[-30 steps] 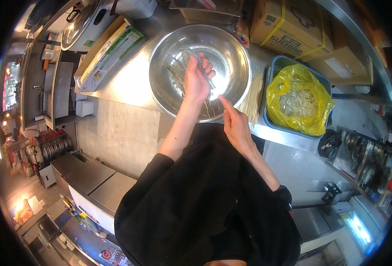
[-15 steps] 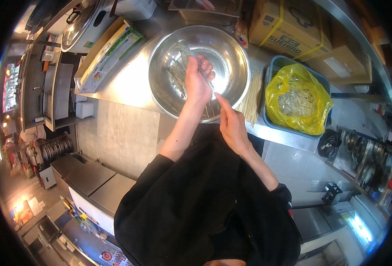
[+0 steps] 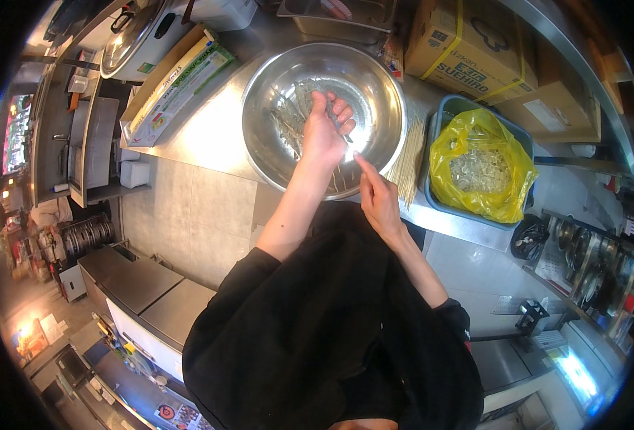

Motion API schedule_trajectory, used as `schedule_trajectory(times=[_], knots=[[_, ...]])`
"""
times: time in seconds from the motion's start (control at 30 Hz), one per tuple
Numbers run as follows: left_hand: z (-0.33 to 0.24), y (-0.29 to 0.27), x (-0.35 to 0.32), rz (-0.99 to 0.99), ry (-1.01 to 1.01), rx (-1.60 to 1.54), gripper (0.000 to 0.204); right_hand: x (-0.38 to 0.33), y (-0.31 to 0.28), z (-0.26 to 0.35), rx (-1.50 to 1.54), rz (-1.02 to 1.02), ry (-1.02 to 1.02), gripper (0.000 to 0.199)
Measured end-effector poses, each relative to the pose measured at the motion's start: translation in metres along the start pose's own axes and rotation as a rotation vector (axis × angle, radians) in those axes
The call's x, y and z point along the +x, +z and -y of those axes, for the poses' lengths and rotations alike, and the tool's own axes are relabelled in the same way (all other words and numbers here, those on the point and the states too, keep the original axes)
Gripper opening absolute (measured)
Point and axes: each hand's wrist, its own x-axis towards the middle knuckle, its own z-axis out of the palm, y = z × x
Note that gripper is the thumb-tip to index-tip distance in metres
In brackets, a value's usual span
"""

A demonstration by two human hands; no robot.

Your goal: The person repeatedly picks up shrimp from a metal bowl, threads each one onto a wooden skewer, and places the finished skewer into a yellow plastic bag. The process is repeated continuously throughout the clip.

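A wide steel bowl (image 3: 255, 147) sits at the counter's front edge. Inside it, on the left, lie several grey raw shrimp (image 3: 285, 123), some with thin sticks extending toward the bowl's near rim. My left hand (image 3: 322, 140) is over the bowl, palm up, closed around a grey shrimp (image 3: 329, 107) mostly hidden by the fingers. My right hand (image 3: 380, 204) is by the bowl's near right rim, index finger stretched toward the left hand and the other fingers curled. Whatever it pinches is too small to make out. Loose thin wooden skewers (image 3: 407, 161) lie right of the bowl.
A blue tub (image 3: 439, 118) lined with a yellow bag (image 3: 442, 168) holds translucent greyish pieces. Cardboard boxes (image 3: 467, 50) stand behind it. At the back are a steel pan (image 3: 338, 29) and, farther left, a long narrow carton (image 3: 181, 93) beside a lidded pot (image 3: 127, 50).
My right hand has drawn back slightly to the right, its fingertip farther from my left hand. The left hand stays closed over the bowl, its fingers shifted a little.
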Motion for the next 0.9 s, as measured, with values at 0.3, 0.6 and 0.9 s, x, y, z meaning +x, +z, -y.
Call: schedule_trajectory(times=[0.3, 0.6, 0.9], knots=[[0.000, 0.006, -0.001, -0.006, 0.056, 0.031, 0.034, 0.003, -0.001, 0.002, 0.007, 0.064, 0.099, 0.053], [0.003, 0.014, -0.003, -0.053, 0.047, 0.054, 0.033, 0.010, 0.004, -0.002, 0.046, 0.034, 0.092, 0.056], [0.003, 0.007, -0.001, -0.006, 0.082, 0.031, 0.034, 0.018, 0.002, 0.011, 0.027, 0.054, 0.140, 0.054]])
